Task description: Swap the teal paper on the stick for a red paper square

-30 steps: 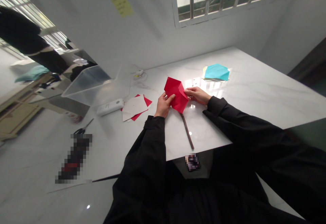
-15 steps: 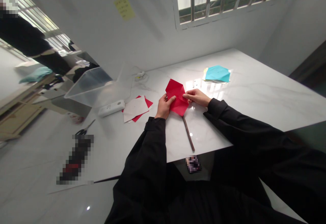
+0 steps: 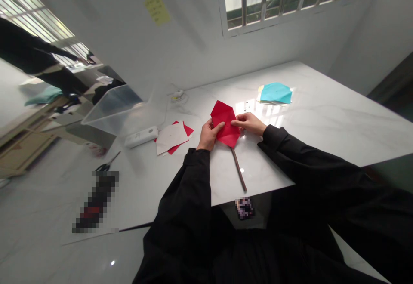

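Red paper (image 3: pixel 226 122), matte, folded to a pointed angular shape, held just above glossy white marble-look table (image 3: pixel 322 125). Left hand (image 3: pixel 208 135) pinches its lower left edge, thumb on top; right hand (image 3: pixel 250 122) pinches right corner with fingertips. Thin dark stick (image 3: pixel 238 170) lies under paper, pointing toward near table edge. Loose white-and-red sheets (image 3: pixel 171 137) left, teal paper stack (image 3: pixel 275 93) well apart far right; bare tabletop between.

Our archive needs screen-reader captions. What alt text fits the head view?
Both hands, left hand and right hand, hold a folded red paper over a white table. A thin brown stick lies below it, loose red and white sheets to the left, teal paper farther back.
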A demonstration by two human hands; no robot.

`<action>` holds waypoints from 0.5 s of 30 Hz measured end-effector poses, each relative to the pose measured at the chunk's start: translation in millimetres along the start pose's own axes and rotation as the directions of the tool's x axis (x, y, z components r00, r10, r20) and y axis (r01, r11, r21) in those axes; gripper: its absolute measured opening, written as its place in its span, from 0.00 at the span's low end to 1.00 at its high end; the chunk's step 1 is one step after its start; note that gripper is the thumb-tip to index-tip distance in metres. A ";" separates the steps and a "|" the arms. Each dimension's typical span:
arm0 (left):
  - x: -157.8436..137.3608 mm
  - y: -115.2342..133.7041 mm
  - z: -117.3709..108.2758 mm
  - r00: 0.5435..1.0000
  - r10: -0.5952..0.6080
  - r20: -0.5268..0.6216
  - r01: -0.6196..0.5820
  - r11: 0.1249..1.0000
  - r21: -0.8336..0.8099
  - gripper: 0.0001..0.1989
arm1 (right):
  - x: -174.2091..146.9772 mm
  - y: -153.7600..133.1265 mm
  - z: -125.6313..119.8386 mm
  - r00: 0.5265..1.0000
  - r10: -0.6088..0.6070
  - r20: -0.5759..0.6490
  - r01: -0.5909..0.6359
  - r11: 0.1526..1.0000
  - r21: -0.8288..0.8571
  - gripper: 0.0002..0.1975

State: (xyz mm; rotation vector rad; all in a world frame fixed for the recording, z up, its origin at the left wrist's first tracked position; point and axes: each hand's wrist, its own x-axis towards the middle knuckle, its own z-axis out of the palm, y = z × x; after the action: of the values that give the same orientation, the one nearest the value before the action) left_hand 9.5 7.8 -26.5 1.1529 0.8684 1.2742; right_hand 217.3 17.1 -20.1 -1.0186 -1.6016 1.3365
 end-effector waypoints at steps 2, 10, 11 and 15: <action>-0.6 -0.2 0.8 1.000 0.011 -0.004 -0.010 1.000 0.019 0.28 | -0.3 0.1 0.4 1.000 -0.004 0.002 0.004 1.000 -0.015 0.21; -2.0 -2.5 3.4 0.998 0.026 -0.060 -0.017 0.990 0.141 0.29 | -2.0 1.2 1.9 0.999 -0.048 0.006 0.048 0.995 -0.087 0.21; -1.5 -3.1 3.1 0.998 0.022 -0.063 -0.013 0.990 0.138 0.29 | -2.0 1.4 1.8 0.999 -0.052 0.005 0.052 0.995 -0.088 0.22; 0.6 -4.3 1.8 0.998 0.010 -0.062 -0.003 0.994 0.107 0.29 | -1.9 1.3 1.7 0.999 -0.045 0.006 0.045 0.996 -0.081 0.21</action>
State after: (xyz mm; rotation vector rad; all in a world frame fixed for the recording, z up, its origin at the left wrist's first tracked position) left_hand 12.4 8.5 -30.2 1.2055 0.9898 1.2876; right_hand 216.5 14.9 -21.8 -1.0230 -1.6839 1.2530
